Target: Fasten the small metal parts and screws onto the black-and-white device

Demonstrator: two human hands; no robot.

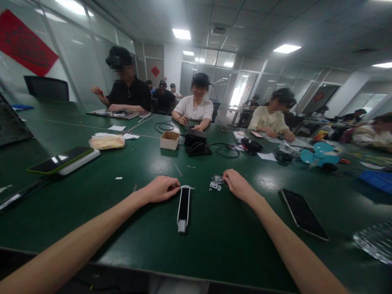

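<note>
A long, narrow device (183, 206) with a white frame and black face lies on the green table in front of me. My left hand (163, 189) is closed at its upper left corner, fingertips pressed to its far end. A thin rod-like piece sticks out to the right of that end. My right hand (238, 184) has its fingers drawn together at the right edge of a small pile of silvery metal parts (216, 183). Whatever those right fingertips may hold is hidden.
On the right lie a dark phone (303, 213) and a clear ribbed plastic object (375, 241). A green-edged phone (63, 159) rests at left. Ahead stand a small open box (169, 140) and a black stand (196, 143). Several people sit across the table.
</note>
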